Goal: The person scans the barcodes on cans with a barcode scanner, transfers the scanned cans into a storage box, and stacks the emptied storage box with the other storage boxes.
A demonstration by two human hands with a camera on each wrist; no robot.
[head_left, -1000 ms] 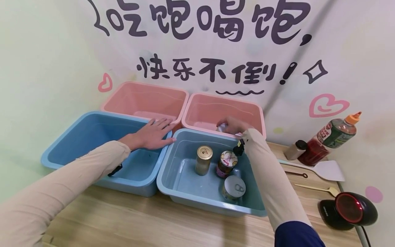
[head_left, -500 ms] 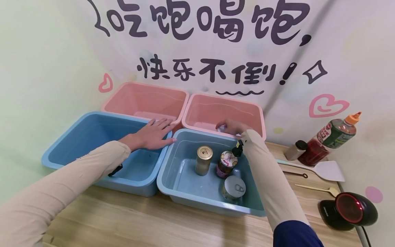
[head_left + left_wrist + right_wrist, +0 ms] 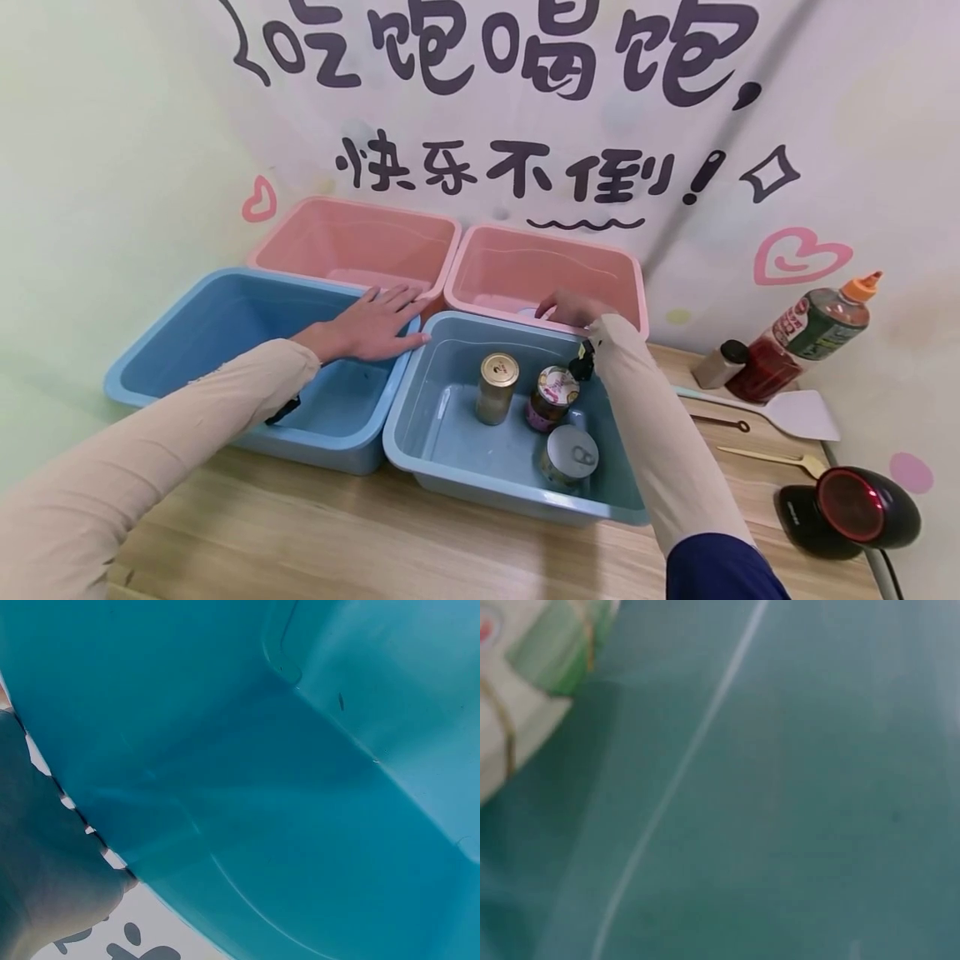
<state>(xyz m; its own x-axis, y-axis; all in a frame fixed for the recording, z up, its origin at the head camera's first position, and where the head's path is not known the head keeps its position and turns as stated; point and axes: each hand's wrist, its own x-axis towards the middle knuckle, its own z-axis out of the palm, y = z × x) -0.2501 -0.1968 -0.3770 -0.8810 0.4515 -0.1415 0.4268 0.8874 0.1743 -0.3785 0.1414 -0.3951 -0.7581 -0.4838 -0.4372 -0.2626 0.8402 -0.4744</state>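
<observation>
My left hand (image 3: 375, 325) lies with fingers spread across the rims where the left blue bin (image 3: 120, 379) and the left pink bin (image 3: 288, 221) meet. My right hand (image 3: 568, 307) reaches down into the right pink bin (image 3: 551, 237), fingers bent loosely. Just left of its fingertips shows the edge of a small pale thing (image 3: 527, 313), mostly hidden. Under the right forearm, the right blue bin (image 3: 405, 450) holds a gold-topped can (image 3: 497, 387), a jar with a printed lid (image 3: 552, 398) and a short pull-tab can (image 3: 570, 456).
On the right stand a sauce bottle (image 3: 798, 342) and a small black-capped shaker (image 3: 722, 364). A white spatula (image 3: 802, 415), a yellowish spoon (image 3: 810, 463) and a thin brown-handled tool (image 3: 720, 422) lie in front. A black scanner-like device (image 3: 862, 508) glows red.
The right hand has shifted slightly right relative to the pale thing, which earlier showed between its fingers and now shows only beside the fingertips. The left hand stays on the rims.
</observation>
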